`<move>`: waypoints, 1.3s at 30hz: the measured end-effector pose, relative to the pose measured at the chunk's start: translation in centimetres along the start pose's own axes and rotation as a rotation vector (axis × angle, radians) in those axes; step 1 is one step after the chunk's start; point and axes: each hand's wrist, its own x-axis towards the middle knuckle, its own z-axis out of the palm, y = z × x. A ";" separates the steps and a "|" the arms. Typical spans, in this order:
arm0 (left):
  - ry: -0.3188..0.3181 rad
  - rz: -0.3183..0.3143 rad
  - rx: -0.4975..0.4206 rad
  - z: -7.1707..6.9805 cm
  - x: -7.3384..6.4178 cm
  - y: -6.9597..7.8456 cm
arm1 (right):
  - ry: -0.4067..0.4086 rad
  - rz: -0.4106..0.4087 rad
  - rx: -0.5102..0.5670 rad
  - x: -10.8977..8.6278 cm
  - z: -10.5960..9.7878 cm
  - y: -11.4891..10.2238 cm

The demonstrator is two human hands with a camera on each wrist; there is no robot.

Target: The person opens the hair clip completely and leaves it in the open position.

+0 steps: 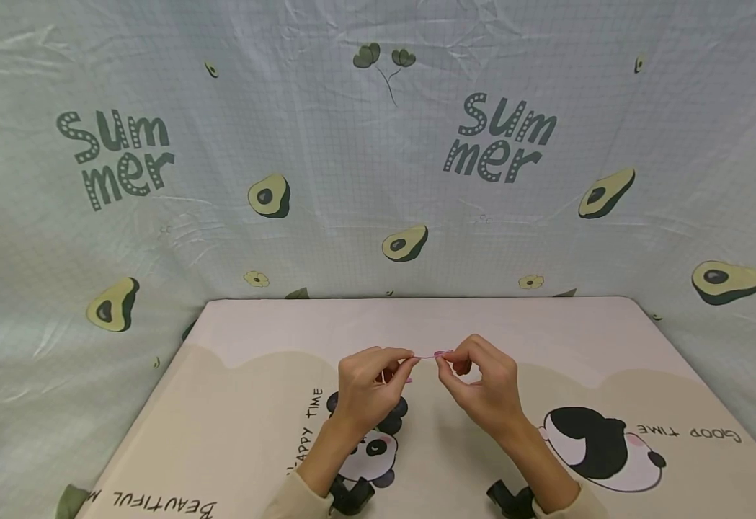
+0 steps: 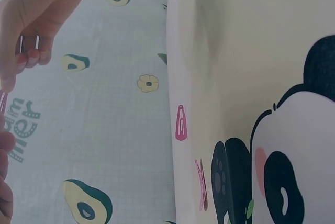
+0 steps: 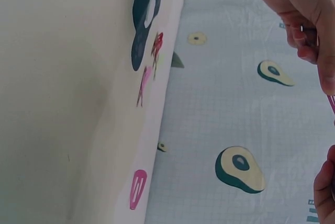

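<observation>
In the head view my left hand and right hand meet above the table, fingertips a short gap apart. A slim pink hair clip spans them, each hand pinching one end with thumb and forefinger. The left wrist view shows part of this clip at its left edge, below the right hand. The right wrist view shows it under the left hand. Fingers cover most of it, so whether it is open cannot be told.
Another pink hair clip lies flat on the printed table mat. Near it lie crossed thin pink and dark pieces, with a red and green piece further along. A patterned curtain hangs behind the table.
</observation>
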 end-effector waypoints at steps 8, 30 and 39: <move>0.000 -0.006 0.009 0.0 0.0 0.1 | 0.003 0.003 -0.002 -0.1 0.0 -0.1; 0.006 0.004 0.013 0.0 -0.2 0.1 | 0.009 0.003 -0.013 -0.1 0.0 -0.1; 0.000 -0.009 0.004 0.0 -0.2 0.1 | 0.019 -0.014 -0.004 -0.1 0.1 -0.1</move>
